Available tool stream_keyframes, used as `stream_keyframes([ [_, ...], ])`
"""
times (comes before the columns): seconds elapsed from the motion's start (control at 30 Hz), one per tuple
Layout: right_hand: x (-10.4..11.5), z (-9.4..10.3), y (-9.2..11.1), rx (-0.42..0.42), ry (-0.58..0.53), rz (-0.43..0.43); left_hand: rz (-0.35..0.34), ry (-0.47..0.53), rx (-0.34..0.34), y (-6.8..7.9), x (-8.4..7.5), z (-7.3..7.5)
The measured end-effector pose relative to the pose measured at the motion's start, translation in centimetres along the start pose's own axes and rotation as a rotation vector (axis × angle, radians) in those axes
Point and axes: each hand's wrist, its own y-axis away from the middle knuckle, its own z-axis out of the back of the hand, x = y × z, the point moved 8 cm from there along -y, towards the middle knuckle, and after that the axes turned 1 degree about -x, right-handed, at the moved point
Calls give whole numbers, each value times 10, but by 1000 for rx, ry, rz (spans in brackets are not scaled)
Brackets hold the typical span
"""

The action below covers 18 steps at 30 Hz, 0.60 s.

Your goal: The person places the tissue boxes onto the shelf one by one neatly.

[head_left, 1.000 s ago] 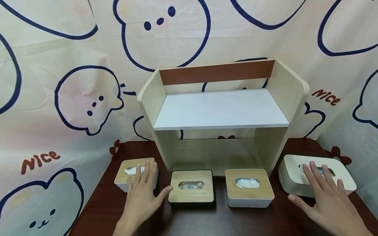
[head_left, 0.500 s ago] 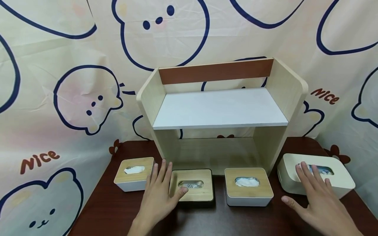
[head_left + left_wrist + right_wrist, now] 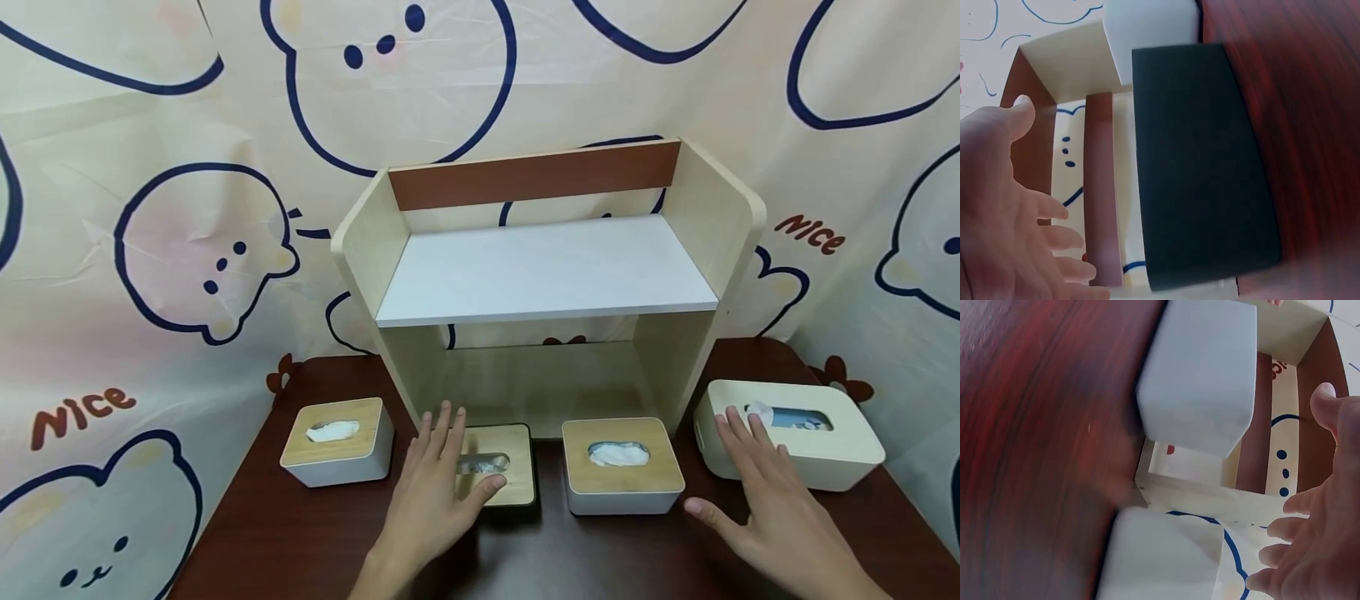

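Observation:
My left hand (image 3: 431, 496) reaches over the left part of a tissue box (image 3: 516, 479) with a wood top and dark base. Its fingers are straight and spread, and the thumb lies above the lid. In the left wrist view the dark side of that box (image 3: 1200, 162) faces the camera, apart from the hand (image 3: 1010, 219). My right hand (image 3: 776, 517) is spread before and partly over the left end of a cream tissue box (image 3: 817, 454). Between the hands sits a white tissue box (image 3: 626, 492) with a wood top. Neither hand holds anything.
Another wood-topped white tissue box (image 3: 345, 462) sits at the left. Behind the boxes stands a small two-level shelf (image 3: 547, 267) with a white upper board and brown back rail. Everything rests on a dark wooden table (image 3: 247, 533) before a printed cloth backdrop (image 3: 180, 108).
My left hand has moved right, from above the left white box to above the dark-based one. The right hand has shifted slightly left across the cream box. The head view has turned a little.

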Motion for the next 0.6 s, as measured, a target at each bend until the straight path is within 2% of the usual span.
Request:
stream_keyframes([
  [0.23,7,-9,0,72,-97,-46,-17,102,19,0,-23,-13],
  [0.37,10,-15,0,118,-93,-79,-46,175,26,0,-38,-22],
  [0.6,17,-23,2,112,-133,-64,-102,270,44,-1,-60,-35],
])
